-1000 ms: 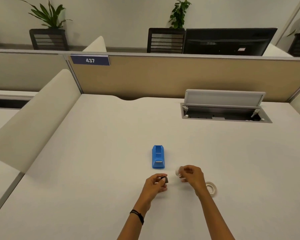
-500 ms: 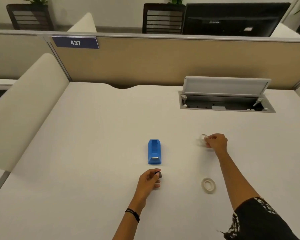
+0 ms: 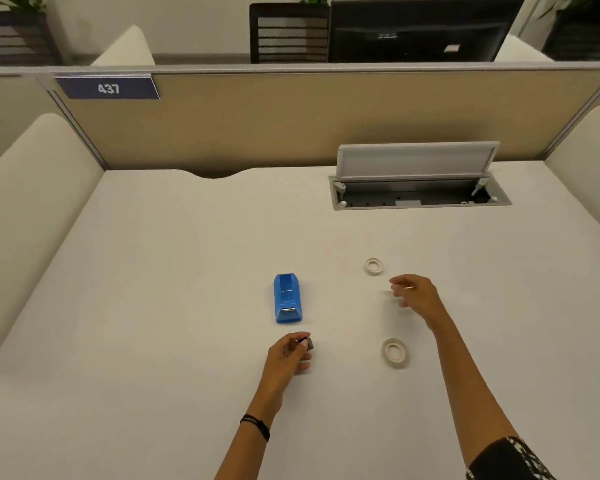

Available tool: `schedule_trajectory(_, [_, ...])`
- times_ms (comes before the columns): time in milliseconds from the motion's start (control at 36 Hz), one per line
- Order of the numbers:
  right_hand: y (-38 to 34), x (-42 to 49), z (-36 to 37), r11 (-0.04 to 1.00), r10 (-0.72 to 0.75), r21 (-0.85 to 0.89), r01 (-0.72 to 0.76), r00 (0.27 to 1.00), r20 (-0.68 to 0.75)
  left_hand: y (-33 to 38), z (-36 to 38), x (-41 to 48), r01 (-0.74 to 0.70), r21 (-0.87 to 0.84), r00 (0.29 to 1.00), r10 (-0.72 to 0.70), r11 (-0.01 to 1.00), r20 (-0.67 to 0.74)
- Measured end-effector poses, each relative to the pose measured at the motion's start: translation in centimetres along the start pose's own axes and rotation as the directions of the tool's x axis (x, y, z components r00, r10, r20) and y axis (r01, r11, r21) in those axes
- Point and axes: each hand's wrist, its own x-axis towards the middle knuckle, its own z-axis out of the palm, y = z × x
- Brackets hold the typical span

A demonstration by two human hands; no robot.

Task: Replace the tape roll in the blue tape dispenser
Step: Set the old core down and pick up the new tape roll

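Note:
The blue tape dispenser point(image 3: 287, 303) lies on the white desk point(image 3: 174, 271) with its roll bay showing no roll. Just below it, my left hand point(image 3: 288, 355) pinches a small dark spool core point(image 3: 308, 343). A thin, nearly used-up tape ring point(image 3: 373, 266) lies flat to the right of the dispenser. My right hand point(image 3: 414, 294) hovers just below and right of that ring, fingers apart, holding nothing. A fuller white tape roll point(image 3: 395, 353) lies flat nearer to me, below my right hand.
An open cable hatch point(image 3: 418, 197) with a raised lid sits in the desk at the back right. A tan partition point(image 3: 291, 119) with a "437" label closes off the far edge. Curved white side dividers point(image 3: 32, 188) flank the desk.
My right hand carried the thin ring away to the right, set it on the desk and has drawn back from it. My left hand still holds the dark core.

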Motion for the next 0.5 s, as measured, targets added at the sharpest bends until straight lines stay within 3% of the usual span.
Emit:
schedule_trajectory(361, [5.6,-9.1,1.0,0.998,-0.046,-0.054,0.043,0.998,-0.046,0.8,0.9,-1.9,-0.056,0.067,0.997,0.052,0.996,0.050])
schedule_trajectory(500, [6.0,-10.6,2.6,0.945,-0.126,-0.305,0.118,0.992,-0.008,1.1,1.0,-2.8,-0.088,0.069,0.994,0.083,0.994,0.067])
